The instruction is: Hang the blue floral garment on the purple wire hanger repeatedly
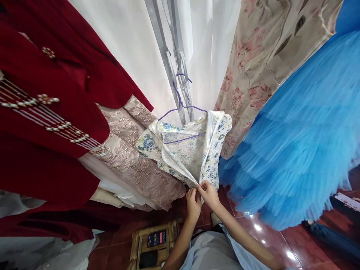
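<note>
A white garment with blue and yellow flowers point(213, 146) hangs on a purple wire hanger point(180, 106), which is hooked on a grey metal stand point(168, 45). Its front falls open in a V, showing the paler inside. Where the two front edges meet low down, my left hand point(194, 204) and my right hand point(208, 193) are close together. The fingers of both are pinched on the garment's edges, the right slightly higher. Whether a button or other fastening lies between the fingertips is too small to tell.
On the left hang dark red clothes point(56, 131) with beaded trim and a pink brocade garment point(126, 150). A floral dress point(242, 75) and a blue tulle dress point(295, 131) hang at right. Below, a phone point(156, 238) lies on a wooden stool point(136, 243). Another person's leg point(332, 236) shows at lower right.
</note>
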Motion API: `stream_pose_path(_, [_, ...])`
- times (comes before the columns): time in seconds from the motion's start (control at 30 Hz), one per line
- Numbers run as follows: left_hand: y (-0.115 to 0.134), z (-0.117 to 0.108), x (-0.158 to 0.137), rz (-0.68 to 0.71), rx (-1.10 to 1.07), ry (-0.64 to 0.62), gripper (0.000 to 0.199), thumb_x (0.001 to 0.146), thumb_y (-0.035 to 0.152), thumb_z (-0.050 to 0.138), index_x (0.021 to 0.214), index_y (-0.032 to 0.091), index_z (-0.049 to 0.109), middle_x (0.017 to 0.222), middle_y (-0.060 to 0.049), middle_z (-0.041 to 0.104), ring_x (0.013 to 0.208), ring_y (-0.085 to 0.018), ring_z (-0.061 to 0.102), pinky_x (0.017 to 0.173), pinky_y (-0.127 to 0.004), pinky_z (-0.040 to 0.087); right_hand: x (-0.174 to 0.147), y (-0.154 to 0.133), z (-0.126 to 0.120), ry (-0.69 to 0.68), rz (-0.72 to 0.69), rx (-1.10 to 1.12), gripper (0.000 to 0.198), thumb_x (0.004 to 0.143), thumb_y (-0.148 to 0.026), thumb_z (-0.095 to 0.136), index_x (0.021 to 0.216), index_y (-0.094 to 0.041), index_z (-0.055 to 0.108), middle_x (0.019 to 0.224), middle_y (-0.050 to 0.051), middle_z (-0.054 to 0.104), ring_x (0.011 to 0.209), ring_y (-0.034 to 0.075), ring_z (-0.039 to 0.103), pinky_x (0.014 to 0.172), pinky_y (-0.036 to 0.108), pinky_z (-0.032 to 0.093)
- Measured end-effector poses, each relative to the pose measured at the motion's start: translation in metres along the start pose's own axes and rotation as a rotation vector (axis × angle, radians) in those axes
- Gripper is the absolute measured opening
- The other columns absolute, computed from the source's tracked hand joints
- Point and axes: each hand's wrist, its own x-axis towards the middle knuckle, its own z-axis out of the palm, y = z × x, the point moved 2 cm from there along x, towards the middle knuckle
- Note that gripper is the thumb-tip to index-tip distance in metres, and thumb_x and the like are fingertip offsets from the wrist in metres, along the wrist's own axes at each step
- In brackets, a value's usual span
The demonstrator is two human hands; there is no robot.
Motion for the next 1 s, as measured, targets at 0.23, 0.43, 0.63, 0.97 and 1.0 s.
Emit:
stream_pose_path(0.23, [-0.011, -0.021, 0.003, 0.006, 0.011, -0.062, 0.017, 0.095, 0.025, 0.049, 0.094, 0.019, 0.065, 0.092, -0.010, 0.068, 0.091, -0.025, 0.065, 0.084, -0.038, 0.052, -0.009, -0.001, 0.021, -0.117, 0.092, 0.171, 0.028, 0.090, -0.047, 0.052, 0.079, -0.021, 0.053, 0.061, 0.002, 0.067, 0.051, 0.017, 0.062, 0.051, 0.027, 0.045])
stream_pose_path(0.43, [-0.007, -0.024, 0.004, 0.011, -0.022, -0.098, 0.025, 0.101, 0.033, 0.046, 0.093, 0.018, 0.065, 0.092, -0.011, 0.068, 0.092, -0.025, 0.064, 0.085, -0.038, 0.050, -0.014, -0.005, 0.023, -0.049, 0.040, -0.003, 0.021, 0.092, -0.043, 0.050, 0.096, -0.022, 0.052, 0.064, -0.001, 0.068, 0.061, 0.020, 0.066, 0.062, 0.027, 0.045])
stream_pose_path(0.63, [-0.014, -0.025, 0.004, -0.006, -0.017, -0.076, 0.026, 0.101, 0.033, 0.046, 0.095, 0.018, 0.066, 0.092, -0.011, 0.069, 0.090, -0.024, 0.065, 0.083, -0.037, 0.051, -0.012, -0.001, 0.028, -0.059, 0.007, -0.025, 0.020, 0.093, -0.039, 0.046, 0.082, -0.023, 0.047, 0.059, -0.002, 0.061, 0.057, 0.018, 0.060, 0.058, 0.026, 0.039])
stream_pose_path(0.97, [-0.016, 0.013, 0.004, -0.073, 0.011, 0.051, 0.023, 0.097, 0.029, 0.047, 0.096, 0.017, 0.067, 0.093, -0.012, 0.069, 0.093, -0.026, 0.066, 0.086, -0.038, 0.052, -0.007, 0.016, 0.007, -0.201, 0.162, 0.437, 0.027, 0.080, -0.045, 0.057, 0.070, -0.021, 0.051, 0.045, -0.004, 0.054, 0.037, 0.010, 0.045, 0.041, 0.022, 0.035])
stream_pose_path(1.0, [-0.014, 0.017, 0.004, -0.078, 0.009, 0.052, 0.022, 0.096, 0.028, 0.047, 0.097, 0.017, 0.066, 0.094, -0.012, 0.069, 0.094, -0.026, 0.066, 0.086, -0.038, 0.052, -0.005, 0.017, 0.002, -0.202, 0.174, 0.454, 0.026, 0.078, -0.045, 0.059, 0.071, -0.020, 0.054, 0.045, -0.004, 0.055, 0.036, 0.010, 0.045, 0.041, 0.022, 0.035])
